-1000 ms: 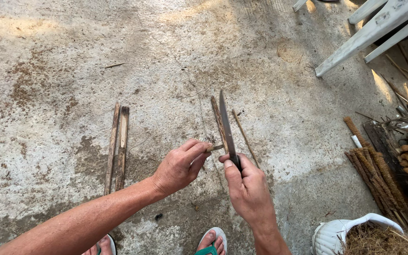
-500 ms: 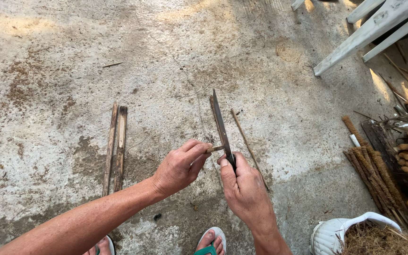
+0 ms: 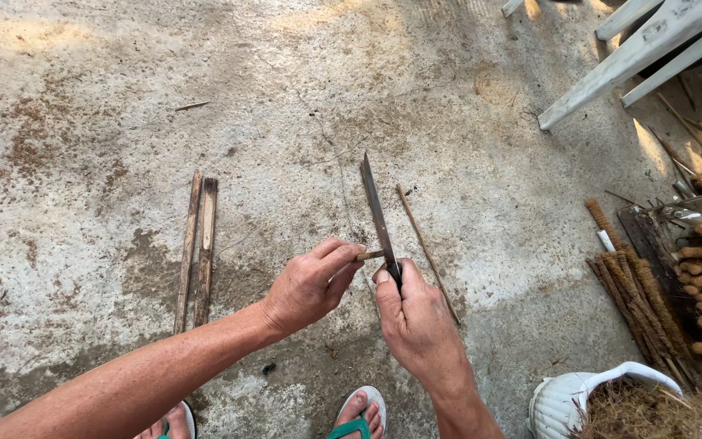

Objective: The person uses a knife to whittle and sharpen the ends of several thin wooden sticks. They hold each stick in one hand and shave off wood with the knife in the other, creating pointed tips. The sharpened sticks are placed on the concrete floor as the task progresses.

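My right hand (image 3: 416,321) grips the handle of a long dark knife (image 3: 375,210), blade pointing away from me over the concrete ground. My left hand (image 3: 312,283) pinches a short thin stick (image 3: 370,255) between thumb and fingers, its tip touching the side of the blade near the handle. A longer thin stick (image 3: 424,244) lies on the ground just right of the blade.
Two flat wooden strips (image 3: 197,248) lie side by side on the ground at left. A bundle of fibre-wrapped sticks (image 3: 639,297) lies at right, a white pot with dry fibre (image 3: 587,398) at bottom right, white furniture legs (image 3: 635,49) at top right. My sandalled feet (image 3: 355,419) are below.
The knife blade has tilted slightly left and my hands have shifted a little. The short stick stays against the blade.
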